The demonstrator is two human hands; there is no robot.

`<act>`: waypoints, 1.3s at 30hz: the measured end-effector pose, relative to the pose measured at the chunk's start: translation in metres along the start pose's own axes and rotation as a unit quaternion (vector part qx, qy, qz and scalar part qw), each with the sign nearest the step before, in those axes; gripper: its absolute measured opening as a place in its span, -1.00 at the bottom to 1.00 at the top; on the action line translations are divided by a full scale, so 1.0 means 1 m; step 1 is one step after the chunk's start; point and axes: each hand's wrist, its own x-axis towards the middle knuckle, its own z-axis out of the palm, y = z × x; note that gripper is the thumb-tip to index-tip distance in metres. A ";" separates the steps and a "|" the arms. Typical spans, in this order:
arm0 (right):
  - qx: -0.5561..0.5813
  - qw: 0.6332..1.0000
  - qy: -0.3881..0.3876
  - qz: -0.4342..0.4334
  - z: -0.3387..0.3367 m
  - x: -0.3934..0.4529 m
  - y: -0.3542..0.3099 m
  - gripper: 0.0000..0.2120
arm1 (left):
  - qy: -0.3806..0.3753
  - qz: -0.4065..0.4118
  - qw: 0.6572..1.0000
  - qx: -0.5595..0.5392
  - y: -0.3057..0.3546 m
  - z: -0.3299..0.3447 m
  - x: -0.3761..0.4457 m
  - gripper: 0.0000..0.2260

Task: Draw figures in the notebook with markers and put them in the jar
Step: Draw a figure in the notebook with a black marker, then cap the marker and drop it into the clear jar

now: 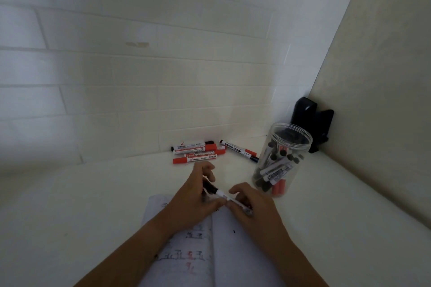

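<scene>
Over notebook, marker half-hidden by fingers

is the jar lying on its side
No, the clear jar stands upright on the white table with its open mouth up and markers inside.

Open white counter lies left of the notebook; the marker-filled jar and 2 clusters of loose markers crowd the far right corner.
</scene>
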 end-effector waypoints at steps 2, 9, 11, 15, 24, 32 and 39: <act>-0.004 0.999 0.034 0.029 -0.007 0.000 -0.003 -0.89 | -0.012 -0.023 0.999 0.044 -0.006 0.000 -0.001 -0.16; 0.035 0.988 0.054 0.137 -0.029 0.012 -0.017 -0.85 | -0.056 -0.032 0.994 0.093 -0.010 0.001 -0.002 -0.06; 0.054 0.985 0.065 0.150 -0.038 0.016 -0.024 -0.82 | -0.064 -0.030 0.992 0.107 -0.009 0.002 -0.001 -0.10; 0.112 0.975 0.143 0.126 -0.064 0.025 -0.048 -0.83 | -0.071 -0.025 0.990 0.122 -0.008 -0.001 -0.001 -0.16; 0.085 0.920 0.379 0.047 -0.124 0.066 -0.075 -0.73 | -0.087 -0.007 0.983 0.162 -0.004 -0.001 -0.002 -0.32; -0.047 0.953 0.296 0.047 -0.121 0.088 -0.057 -0.70 | -0.090 -0.013 0.981 0.169 0.000 -0.001 -0.003 -0.33; -0.326 0.936 0.126 0.045 -0.108 0.092 -0.013 -0.61 | -0.089 -0.021 0.980 0.179 -0.001 -0.001 -0.003 -0.35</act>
